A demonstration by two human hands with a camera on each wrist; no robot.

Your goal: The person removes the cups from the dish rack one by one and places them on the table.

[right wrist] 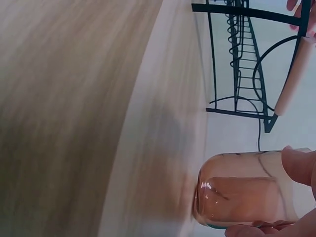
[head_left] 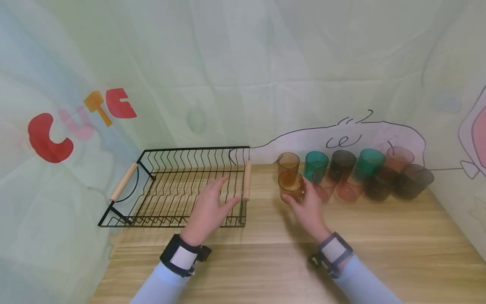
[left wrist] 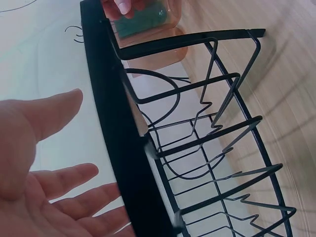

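My right hand (head_left: 310, 209) grips a clear amber glass (head_left: 290, 192), thumb on one side and fingers on the other. In the right wrist view the same glass (right wrist: 242, 190) has its base close by the wooden tabletop. Another amber glass (head_left: 288, 162) stands right behind it. My left hand (head_left: 206, 207) hovers over the right part of a black wire dish rack (head_left: 152, 226), thumb and fingers spread and holding nothing. The left wrist view shows that hand (left wrist: 54, 202) beside the rack's black rail (left wrist: 116, 123).
To the right stand several tumblers: teal glasses (head_left: 317, 159), dark glasses (head_left: 414, 182) and pink glasses (head_left: 349, 192), close together. Wooden handles (head_left: 124, 181) cap the rack's ends. A printed cloth (head_left: 243, 84) hangs behind the wooden table (head_left: 265, 270).
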